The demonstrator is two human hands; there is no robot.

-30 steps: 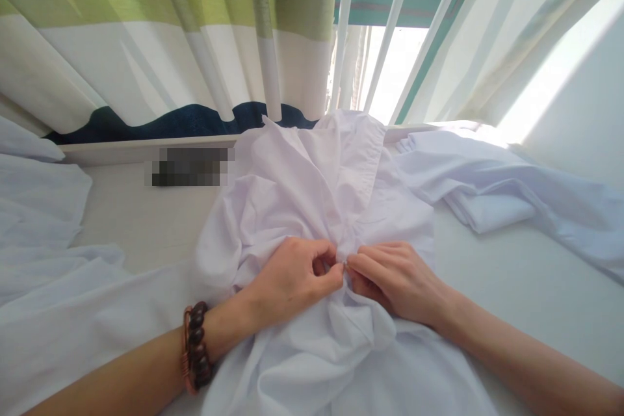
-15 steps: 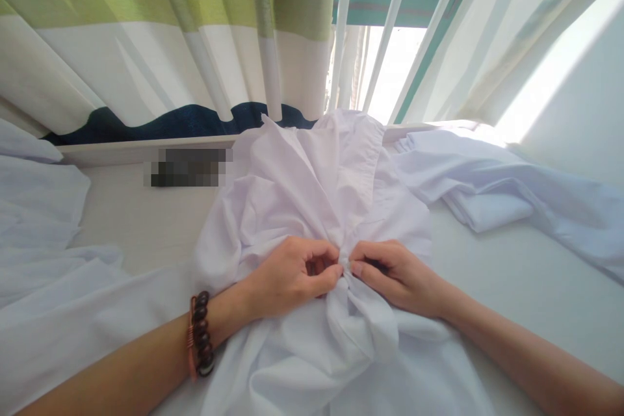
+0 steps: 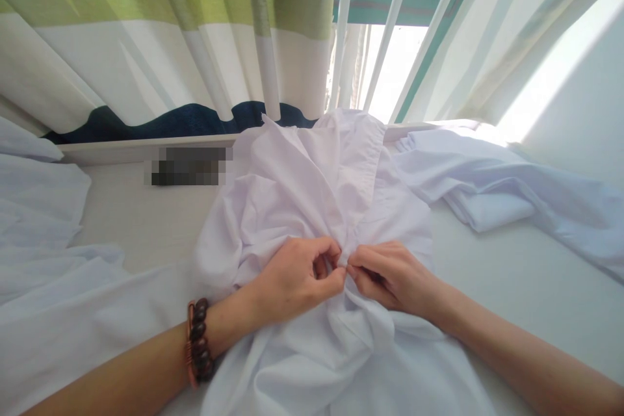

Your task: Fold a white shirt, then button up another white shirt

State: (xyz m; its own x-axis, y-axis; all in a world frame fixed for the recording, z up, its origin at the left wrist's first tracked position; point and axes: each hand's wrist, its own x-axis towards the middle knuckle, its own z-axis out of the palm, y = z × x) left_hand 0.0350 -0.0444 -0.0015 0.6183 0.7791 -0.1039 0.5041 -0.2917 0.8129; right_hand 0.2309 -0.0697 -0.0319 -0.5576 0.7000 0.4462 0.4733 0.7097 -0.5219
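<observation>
A white garment [image 3: 302, 169] lies bunched and creased in front of me; its exact kind I cannot tell. At its middle the cloth is drawn together into folds. My left hand [image 3: 297, 276] pinches this gathered spot from the left, thumb and forefinger closed on the fabric. From the right, my right hand [image 3: 397, 276] pinches the same spot, its fingertips almost touching those of the left. Whatever small detail sits between the fingertips is hidden. A dark bead bracelet [image 3: 199, 341] circles my left wrist.
More white cloth [image 3: 39, 208] lies at the left, and another white piece [image 3: 492, 188] at the right. A blurred-out dark object [image 3: 188, 166] sits on the pale surface [image 3: 141, 214]. Behind hang a green-and-white curtain [image 3: 160, 32] and white bars [image 3: 390, 19] before a window.
My fingertips have shifted slightly at the gathered cloth, the right ones curling a little further in. The folds just below have eased a bit. The rest of the garment keeps its place.
</observation>
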